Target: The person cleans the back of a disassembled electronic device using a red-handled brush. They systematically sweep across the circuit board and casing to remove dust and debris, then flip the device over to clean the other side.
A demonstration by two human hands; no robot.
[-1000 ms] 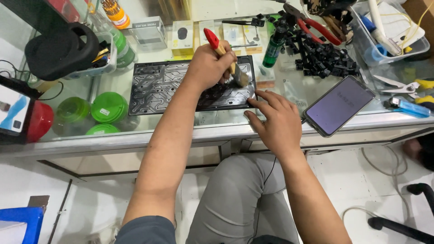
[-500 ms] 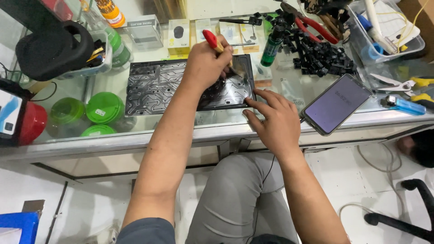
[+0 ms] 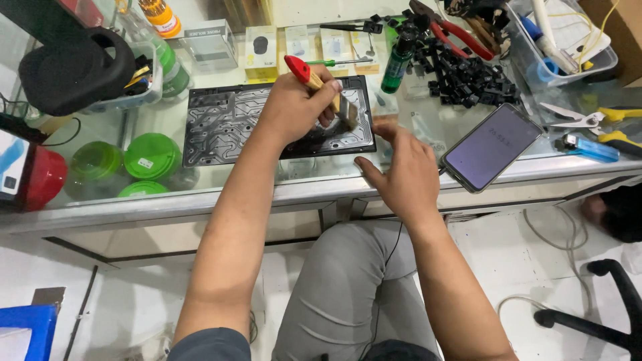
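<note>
Fingers of the left hand (image 3: 294, 110) clamp a wooden-handled brush with a red tip (image 3: 319, 85), its bristles on the right part of the flat black patterned panel (image 3: 234, 124) lying on the glass counter (image 3: 428, 134); right hand (image 3: 401, 177) rests beside the panel's near right corner, fingers spread, left of a dark smartphone (image 3: 491, 146)

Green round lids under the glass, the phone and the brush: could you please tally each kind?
Green round lids: 3
Phone: 1
Brush, held in the left hand: 1
Total: 5
</note>
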